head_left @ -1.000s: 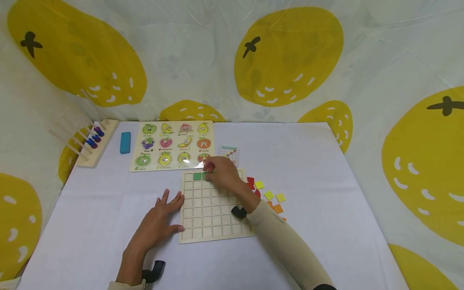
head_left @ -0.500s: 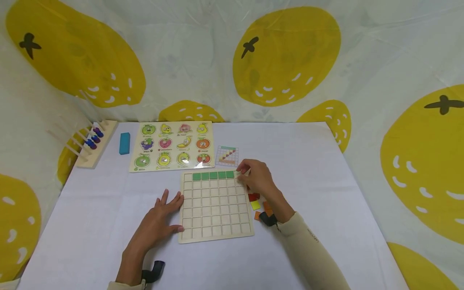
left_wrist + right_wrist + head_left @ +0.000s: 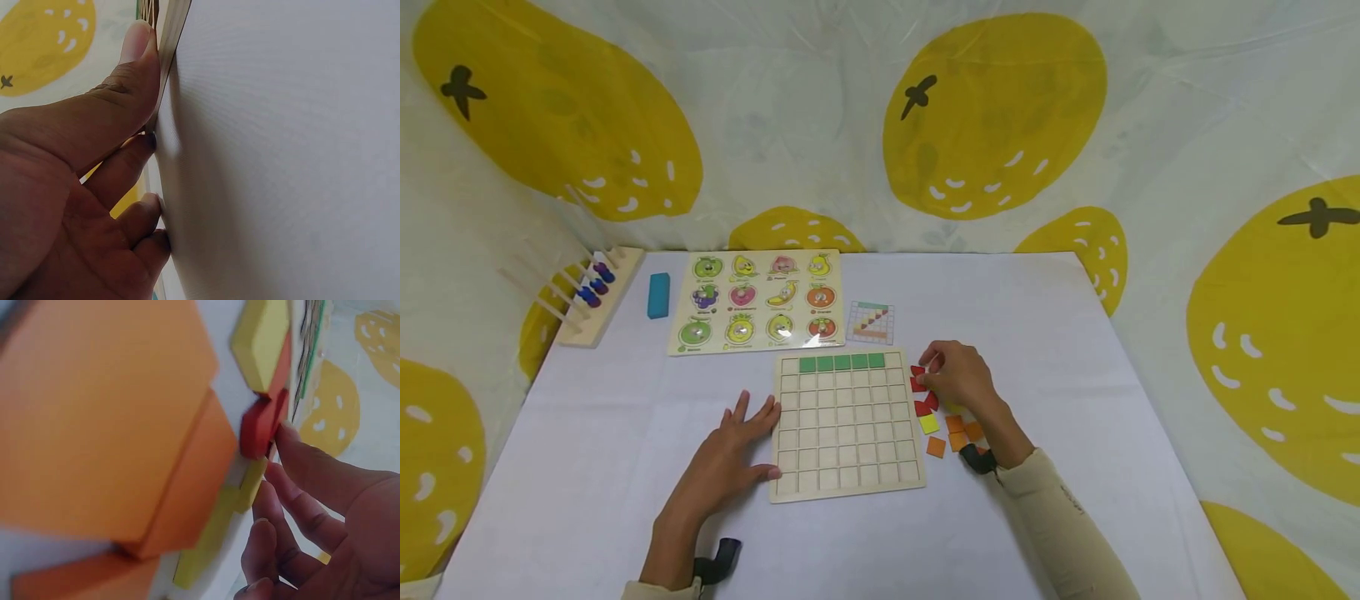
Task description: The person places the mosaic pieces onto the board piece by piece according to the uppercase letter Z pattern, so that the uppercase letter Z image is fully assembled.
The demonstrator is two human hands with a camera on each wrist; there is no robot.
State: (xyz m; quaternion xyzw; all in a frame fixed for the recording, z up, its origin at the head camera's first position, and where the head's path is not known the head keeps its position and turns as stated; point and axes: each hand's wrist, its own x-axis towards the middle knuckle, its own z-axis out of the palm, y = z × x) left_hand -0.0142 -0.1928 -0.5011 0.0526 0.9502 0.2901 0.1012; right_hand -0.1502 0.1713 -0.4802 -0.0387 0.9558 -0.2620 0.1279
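Observation:
A square wooden grid board (image 3: 838,429) lies on the white cloth, with a row of several green tiles (image 3: 842,362) in its top cells. My left hand (image 3: 722,458) spreads along the board's left edge, thumb and fingertips touching the side. In the left wrist view the thumb (image 3: 134,47) lies against that wooden edge. Right of the board, my right hand (image 3: 958,375) reaches over loose red tiles (image 3: 922,407), thumb and fingertips right at the upper ones. The right wrist view has the thumb (image 3: 312,459) beside a red tile (image 3: 253,430), fingers partly bent below.
Yellow tiles (image 3: 928,424) and orange tiles (image 3: 936,447) lie near the right wrist. A small pattern card (image 3: 871,323) sits behind the board. Further left are a fruit puzzle board (image 3: 760,317), a teal block (image 3: 658,296) and a wooden peg stand (image 3: 602,308) with beads.
My right hand has moved from the green row, past the board's upper right corner, to the red tiles, uncovering the row. The left hand stays put.

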